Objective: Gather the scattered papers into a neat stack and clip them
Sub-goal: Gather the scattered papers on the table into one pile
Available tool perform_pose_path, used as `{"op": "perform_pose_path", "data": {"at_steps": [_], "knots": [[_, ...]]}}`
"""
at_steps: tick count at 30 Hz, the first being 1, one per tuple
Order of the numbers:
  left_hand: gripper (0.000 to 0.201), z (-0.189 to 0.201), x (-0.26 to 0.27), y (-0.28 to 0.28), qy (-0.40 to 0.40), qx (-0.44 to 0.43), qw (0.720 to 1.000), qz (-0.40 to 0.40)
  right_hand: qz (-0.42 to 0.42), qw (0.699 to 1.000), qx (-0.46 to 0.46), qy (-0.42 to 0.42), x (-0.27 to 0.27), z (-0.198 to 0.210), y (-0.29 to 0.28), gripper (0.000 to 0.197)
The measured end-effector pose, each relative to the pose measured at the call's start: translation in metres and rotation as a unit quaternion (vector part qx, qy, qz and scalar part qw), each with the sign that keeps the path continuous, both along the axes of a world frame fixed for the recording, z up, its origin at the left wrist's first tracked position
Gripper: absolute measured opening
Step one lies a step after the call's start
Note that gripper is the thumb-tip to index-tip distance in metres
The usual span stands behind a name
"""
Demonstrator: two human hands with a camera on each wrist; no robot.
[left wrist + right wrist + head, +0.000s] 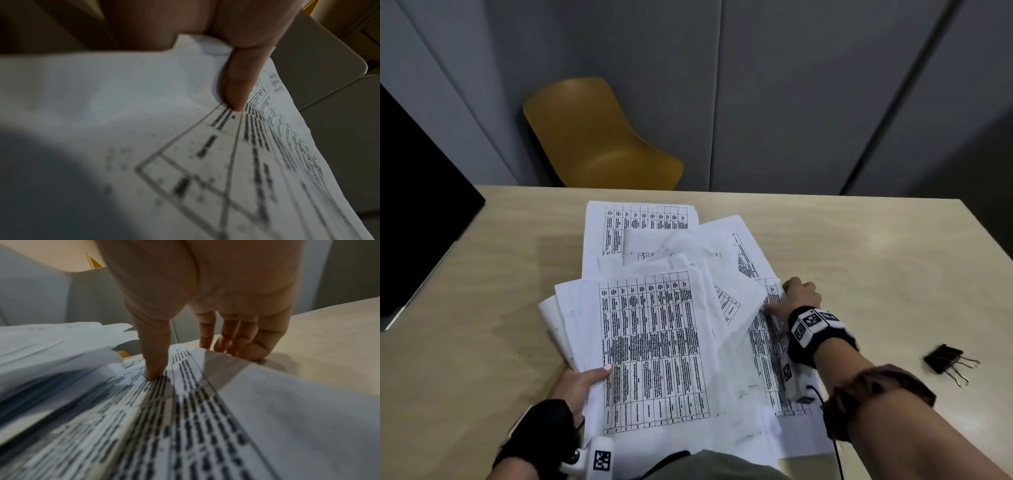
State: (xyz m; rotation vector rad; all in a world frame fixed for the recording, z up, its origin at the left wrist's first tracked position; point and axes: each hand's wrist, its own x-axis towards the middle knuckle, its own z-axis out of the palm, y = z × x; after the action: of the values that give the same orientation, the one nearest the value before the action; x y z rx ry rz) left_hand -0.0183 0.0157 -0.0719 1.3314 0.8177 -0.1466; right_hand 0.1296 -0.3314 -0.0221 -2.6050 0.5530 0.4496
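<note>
White printed papers point(654, 342) lie fanned in a loose overlapping pile at the table's middle. My left hand point(592, 377) grips a bundle of them at its lower left edge, thumb point(238, 84) on the top printed sheet point(144, 97) and fingers hidden beneath. My right hand point(782, 298) is at the pile's right edge. Its thumb point(154, 353) presses on a printed sheet point(205, 418) while its curled fingers point(236, 337) hook that sheet's edge on the table. A black binder clip point(948, 361) lies on the table right of my right forearm, untouched.
The light wooden table point(859, 246) has bare surface left and right of the pile. A yellow chair point(599, 137) stands behind its far edge. A black panel point(421, 205) sits at the far left. Grey wall panels are behind.
</note>
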Motion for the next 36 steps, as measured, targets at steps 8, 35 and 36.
{"op": "perform_pose_path", "data": {"at_steps": [8, 35, 36], "knots": [[0.035, -0.004, 0.003, 0.003, 0.002, -0.012, 1.0, 0.003, -0.034, 0.994, 0.094, -0.047, -0.007, -0.003, -0.011, 0.033], [0.035, 0.008, 0.004, -0.008, 0.004, 0.032, 0.999, 0.009, -0.057, 0.978, 0.202, 0.013, -0.101, 0.002, -0.002, 0.016], [0.035, 0.008, 0.004, -0.008, 0.003, 0.035, 0.999, 0.011, -0.069, 0.976, 0.208, 0.002, -0.1, 0.004, -0.005, 0.015]]}}
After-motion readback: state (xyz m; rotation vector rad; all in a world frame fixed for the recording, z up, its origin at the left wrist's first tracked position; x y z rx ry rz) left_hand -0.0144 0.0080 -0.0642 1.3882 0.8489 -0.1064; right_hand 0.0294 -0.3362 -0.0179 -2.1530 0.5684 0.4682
